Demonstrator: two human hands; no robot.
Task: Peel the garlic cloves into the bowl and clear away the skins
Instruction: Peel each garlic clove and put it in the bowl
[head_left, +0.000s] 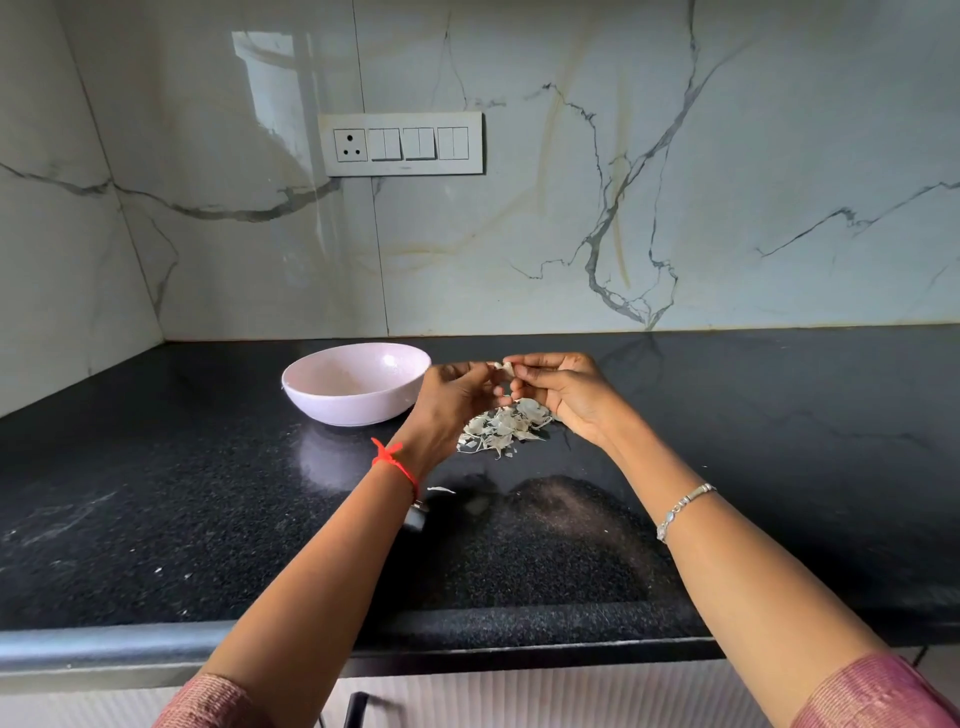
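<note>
One person stands at a black speckled stone counter and both bare arms reach forward over it. The left hand and the right hand meet above the counter, and between them they hold one small pale garlic clove. The fingertips of both hands are curled in and pinch this clove from the two sides. Some papery skin seems to be on it, but the clove is too small to tell how much.

Directly below the hands, one loose pile of thin whitish garlic skins lies on the counter. One single white skin flake lies apart from the pile, nearer to the person and beside the left wrist.

One round pale pink bowl stands upright on the counter, to the left of the hands and close to the left hand.

The left wrist carries one red thread and the right wrist carries one silver bracelet. On the marble-patterned wall behind there is one white switch plate with one socket and three pairs of switches.
</note>
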